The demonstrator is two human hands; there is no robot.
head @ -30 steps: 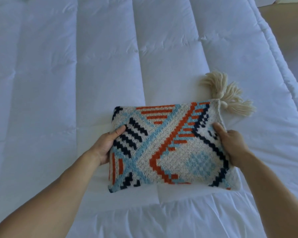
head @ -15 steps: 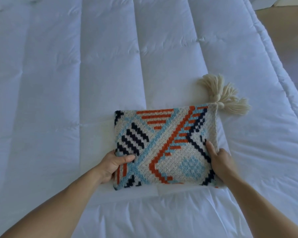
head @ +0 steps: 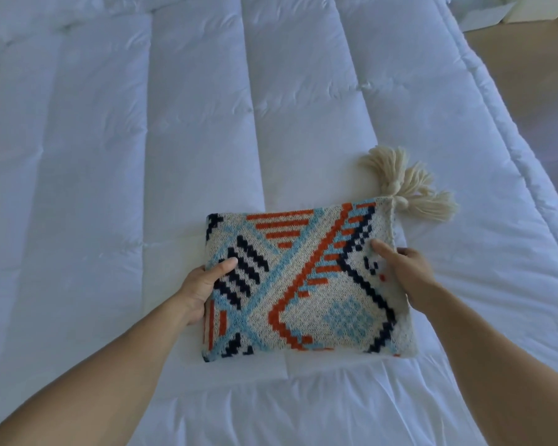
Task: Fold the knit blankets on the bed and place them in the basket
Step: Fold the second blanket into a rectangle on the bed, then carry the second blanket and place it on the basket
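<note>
The knit blanket (head: 303, 284), patterned in cream, orange, navy and pale blue, is folded down to a thick rectangular packet in the lower middle of the frame, over the near part of the bed (head: 126, 156). Its layers are stacked squarely, so only one patterned face shows. The cream tassels (head: 406, 188) bunch together at the packet's upper right corner and spill onto the white quilted surface, which suggests the blanket's corners were brought to the same spot.

The left hand (head: 203, 284) grips the packet's left edge, with the thumb laid across the top face and the fingers tucked underneath, out of sight. The right hand (head: 409, 275) mirrors it on the right edge, thumb on top and fingers curled under. Clamping opposite edges this way pins all the layers together, so the fold should not slide open when the packet is carried. Whether the packet rests on the bed or is raised just clear of it is hard to tell; the shadow along its lower edge hints at a slight lift.

Folding looks done for this blanket, and the grip reads as one for carrying it off. No basket is in view, so the transfer is not yet made. A strip of tan floor (head: 529, 75) shows at the upper right, beyond the bed's edge.
</note>
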